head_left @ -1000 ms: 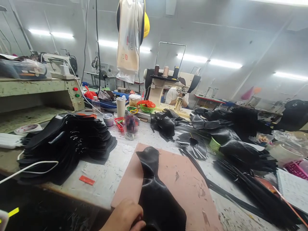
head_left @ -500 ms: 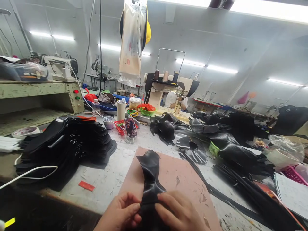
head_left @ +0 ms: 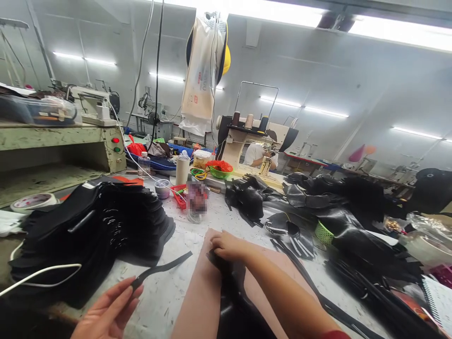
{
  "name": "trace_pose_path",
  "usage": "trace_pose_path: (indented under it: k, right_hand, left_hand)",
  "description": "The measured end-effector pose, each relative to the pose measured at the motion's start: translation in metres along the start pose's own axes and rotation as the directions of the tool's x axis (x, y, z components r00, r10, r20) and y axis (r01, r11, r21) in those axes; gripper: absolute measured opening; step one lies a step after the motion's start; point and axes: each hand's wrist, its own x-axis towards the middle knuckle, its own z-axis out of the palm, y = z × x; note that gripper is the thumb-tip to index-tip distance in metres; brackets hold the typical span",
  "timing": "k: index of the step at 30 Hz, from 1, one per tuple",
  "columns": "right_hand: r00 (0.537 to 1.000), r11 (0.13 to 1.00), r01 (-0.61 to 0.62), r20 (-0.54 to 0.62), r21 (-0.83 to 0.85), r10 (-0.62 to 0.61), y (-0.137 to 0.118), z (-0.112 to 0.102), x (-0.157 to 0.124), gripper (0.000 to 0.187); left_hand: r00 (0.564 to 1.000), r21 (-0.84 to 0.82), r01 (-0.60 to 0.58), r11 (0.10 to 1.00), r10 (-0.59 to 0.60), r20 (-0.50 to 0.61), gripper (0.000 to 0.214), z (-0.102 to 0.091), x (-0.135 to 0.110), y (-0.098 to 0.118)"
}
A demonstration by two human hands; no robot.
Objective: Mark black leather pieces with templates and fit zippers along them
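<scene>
My left hand [head_left: 111,308] pinches a narrow black strip [head_left: 162,268] between thumb and fingers, left of the pink board. The strip's free end points up and to the right. A shaped black leather piece [head_left: 231,292] lies lengthwise on the pink board [head_left: 197,287]. Reaching across it, my right hand [head_left: 228,247] has its fingers curled over the leather's far end. My forearm covers part of the board, and the near end of the leather runs out of view.
A tall stack of black cut pieces [head_left: 130,221] stands left. Black leather parts [head_left: 367,245] crowd the right side beside a green basket [head_left: 324,233]. A sewing machine [head_left: 233,150] is behind; another person [head_left: 256,155] sits beyond it. A propped phone [head_left: 197,197] stands mid-table.
My left hand has left the leather and moved left, now holding a black strip. My right hand has moved forward to the leather's far end. The view has shifted slightly.
</scene>
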Motion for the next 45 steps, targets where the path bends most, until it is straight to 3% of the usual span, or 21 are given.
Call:
trace_pose_path:
  k: [3, 5, 8, 11, 15, 19, 25, 31, 40, 45]
  right_hand:
    - [1.0, 0.998, 0.0, -0.009, -0.058, 0.0, -0.018, -0.022, -0.025, 0.014]
    - [0.999, 0.993, 0.036, 0.0, -0.111, -0.036, -0.04, -0.042, -0.049, 0.013]
    - [0.991, 0.991, 0.125, 0.042, -0.048, -0.123, -0.075, -0.064, -0.084, 0.008]
    - [0.998, 0.99, 0.06, -0.005, 0.129, -0.06, -0.093, -0.067, -0.11, 0.008]
    - [0.984, 0.931, -0.078, -0.125, 0.356, 0.13, -0.095, -0.051, -0.135, 0.012]
    - [0.963, 0.887, -0.081, -0.195, 0.454, 0.188, -0.098, -0.038, -0.151, 0.01]
    - [0.92, 0.866, -0.065, -0.307, 0.496, 0.244, -0.105, -0.033, -0.164, 0.016]
    - [0.908, 0.86, -0.071, -0.324, 0.505, 0.265, -0.106, -0.033, -0.172, 0.016]
    - [0.899, 0.872, -0.071, -0.348, 0.484, 0.266, -0.111, -0.035, -0.175, 0.016]
    - [0.892, 0.877, -0.081, -0.357, 0.474, 0.276, -0.111, -0.035, -0.176, 0.016]
  left_hand:
    - [0.998, 0.047, 0.003, 0.999, -0.007, 0.07, 0.018, 0.026, 0.001, 0.001]
    - [0.982, 0.113, 0.013, 0.994, -0.034, 0.186, 0.013, 0.048, -0.003, -0.004]
    - [0.905, 0.227, 0.036, 0.973, -0.128, 0.405, 0.01, 0.077, -0.018, -0.019]
    - [0.819, 0.309, 0.041, 0.95, -0.209, 0.534, 0.02, 0.093, -0.038, -0.033]
    - [0.749, 0.383, 0.033, 0.923, -0.276, 0.602, 0.024, 0.093, -0.06, -0.043]
    - [0.703, 0.404, 0.011, 0.915, -0.295, 0.647, 0.02, 0.089, -0.077, -0.047]
    - [0.709, 0.412, -0.022, 0.911, -0.276, 0.649, 0.013, 0.087, -0.097, -0.047]
    - [0.668, 0.418, -0.057, 0.907, -0.276, 0.691, 0.01, 0.086, -0.111, -0.043]
    - [0.68, 0.463, -0.106, 0.88, -0.276, 0.68, 0.011, 0.083, -0.115, -0.045]
    - [0.679, 0.46, -0.192, 0.867, -0.221, 0.7, 0.011, 0.083, -0.112, -0.045]
